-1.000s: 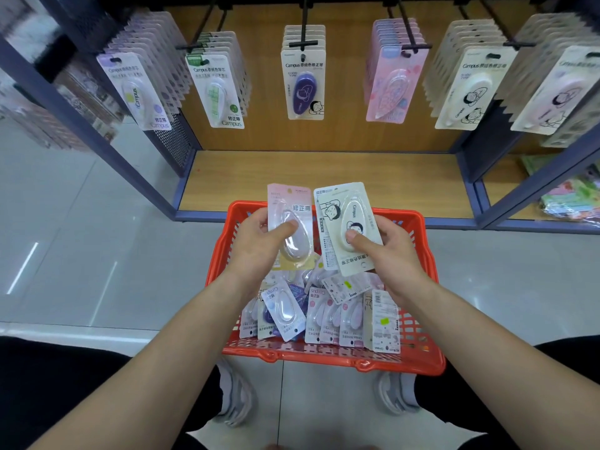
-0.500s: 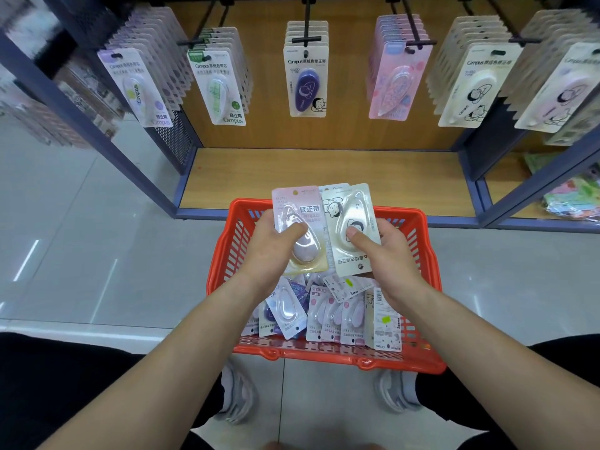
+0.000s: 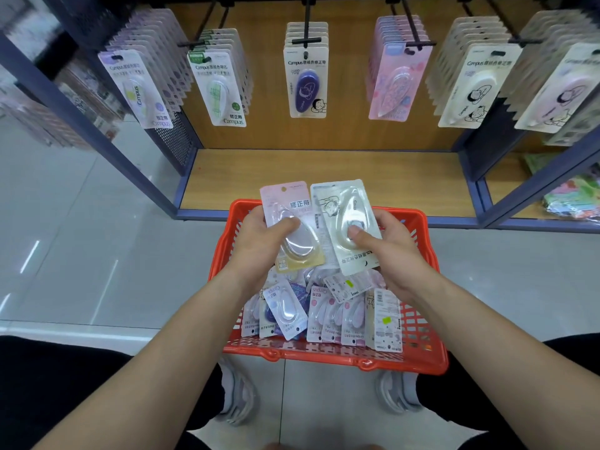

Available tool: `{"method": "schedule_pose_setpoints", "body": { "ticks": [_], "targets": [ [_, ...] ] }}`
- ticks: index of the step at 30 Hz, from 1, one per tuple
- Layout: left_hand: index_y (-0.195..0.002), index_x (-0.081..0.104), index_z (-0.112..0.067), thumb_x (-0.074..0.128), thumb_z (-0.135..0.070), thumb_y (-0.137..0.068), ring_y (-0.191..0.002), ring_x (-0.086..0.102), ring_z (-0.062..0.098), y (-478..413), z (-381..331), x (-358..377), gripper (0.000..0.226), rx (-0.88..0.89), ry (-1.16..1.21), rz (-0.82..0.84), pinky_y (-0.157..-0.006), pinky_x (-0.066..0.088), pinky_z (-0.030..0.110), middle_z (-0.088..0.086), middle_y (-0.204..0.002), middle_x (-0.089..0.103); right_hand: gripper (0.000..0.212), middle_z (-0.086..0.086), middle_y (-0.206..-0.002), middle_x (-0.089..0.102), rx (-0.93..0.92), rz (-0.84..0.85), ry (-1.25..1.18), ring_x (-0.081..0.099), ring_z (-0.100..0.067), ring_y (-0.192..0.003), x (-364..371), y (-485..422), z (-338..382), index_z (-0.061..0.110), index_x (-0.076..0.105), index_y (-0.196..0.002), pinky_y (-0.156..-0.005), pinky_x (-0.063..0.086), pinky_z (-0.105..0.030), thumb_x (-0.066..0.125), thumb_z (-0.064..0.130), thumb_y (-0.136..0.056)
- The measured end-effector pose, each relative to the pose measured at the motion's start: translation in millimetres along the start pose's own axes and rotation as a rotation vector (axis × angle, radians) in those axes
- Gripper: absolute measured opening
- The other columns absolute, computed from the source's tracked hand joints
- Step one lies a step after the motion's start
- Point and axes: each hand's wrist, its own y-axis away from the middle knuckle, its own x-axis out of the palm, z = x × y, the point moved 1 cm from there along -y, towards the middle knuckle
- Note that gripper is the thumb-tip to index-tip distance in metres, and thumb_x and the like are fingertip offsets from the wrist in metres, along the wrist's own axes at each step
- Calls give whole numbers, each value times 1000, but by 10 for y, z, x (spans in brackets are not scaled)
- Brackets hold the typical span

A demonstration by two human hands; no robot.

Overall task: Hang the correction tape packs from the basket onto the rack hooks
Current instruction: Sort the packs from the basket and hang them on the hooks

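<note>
An orange basket [image 3: 422, 358] sits on the floor between my feet, with several correction tape packs [image 3: 328, 315] lying in it. My left hand [image 3: 259, 245] grips a pink and yellow pack [image 3: 292, 203] above the basket, thumb on its blister. My right hand [image 3: 389, 251] grips a white pack [image 3: 341, 203] with a cartoon print, turned upside down, thumb on its blister. The two packs are side by side and overlap slightly. Above, black rack hooks [image 3: 306, 30] carry rows of hanging packs: purple-white, green, dark purple, pink and white cartoon ones.
The rack has a wooden back panel and a wooden bottom shelf [image 3: 324, 177] framed in dark blue [image 3: 97, 125]. Grey tiled floor lies to the left. Another shelf with colourful goods [image 3: 574, 196] is at the right. My shoes [image 3: 237, 394] flank the basket.
My right hand has rotated the white pack so it is upside down and brought it against the pink pack. Both hands stay over the basket.
</note>
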Motion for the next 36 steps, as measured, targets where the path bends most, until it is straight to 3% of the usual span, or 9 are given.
{"method": "schedule_pose_setpoints", "body": {
  "ticks": [4, 10, 15, 20, 24, 26, 31, 34, 36],
  "targets": [
    [-109, 65, -35, 73, -32, -88, -99, 74, 17, -66, 12, -150, 23, 13, -81, -155, -93, 57, 43, -13, -101, 77, 27, -5, -108, 77, 7, 24, -90, 74, -21, -94, -47, 16, 84, 14, 66, -122, -68, 59, -30, 65, 9, -96],
    [-122, 64, -23, 83, -23, -85, -109, 73, 23, 14, 16, 41, 42, -2, 62, 38, -104, 52, 52, 0, -113, 77, 30, -11, -117, 76, 44, 138, -156, 74, -24, -101, 48, 59, 50, 11, 65, -126, -86, 60, -37, 59, 6, -98],
    [-123, 65, -18, 77, -14, -89, -110, 73, 23, 77, 11, 97, 36, -24, 148, 91, -107, 51, 51, 4, -115, 77, 25, -12, -107, 78, 57, 89, -122, 76, -25, -94, 48, 48, -8, 9, 67, -121, -72, 61, -32, 63, 6, -96],
    [-120, 70, -12, 76, -21, -79, -112, 72, 32, 95, 30, 121, 42, -74, 240, 171, -108, 48, 58, 14, -118, 75, 22, -9, -105, 79, 45, 75, -78, 77, -24, -93, 98, 58, -33, 12, 66, -119, -70, 61, -32, 64, 7, -97],
    [-122, 69, -12, 85, -28, -73, -114, 71, 33, 68, 51, 107, 54, -68, 208, 168, -109, 48, 57, 13, -119, 75, 26, -12, -110, 77, 37, -18, -58, 73, -34, -104, 94, 35, -62, 13, 62, -117, -87, 61, -50, 71, 9, -93],
    [-119, 70, -14, 84, -26, -70, -112, 72, 32, 64, 53, 120, 52, -56, 202, 164, -106, 51, 53, 11, -116, 76, 32, -12, -114, 75, 51, -30, -73, 72, -34, -107, 107, 44, -75, 13, 60, -121, -94, 57, -59, 73, 7, -92],
    [-122, 67, -13, 84, -13, -76, -102, 75, 19, 64, 86, 161, 49, -26, 101, 167, -87, 59, 36, 2, -108, 79, 29, -8, -118, 76, 33, 56, -79, 70, -32, -113, 190, 91, -54, 20, 65, -124, -102, 52, -60, 61, 6, -99],
    [-114, 68, -16, 83, -7, -83, -80, 75, 9, 78, 91, 183, 36, 35, -6, 159, -67, 57, 24, -5, -91, 79, 37, -4, -121, 75, 28, 126, -65, 70, -27, -116, 218, 132, -16, 20, 64, -129, -104, 51, -56, 71, 30, -93],
    [-112, 68, -11, 81, -5, -84, -69, 70, 7, 88, 81, 208, 32, 61, -43, 159, -62, 54, 22, -7, -80, 75, 46, -3, -121, 75, -16, 145, 11, 71, -23, -114, 229, 148, -3, 18, 63, -130, -104, 53, -49, 78, 26, -88]
  ]
}}
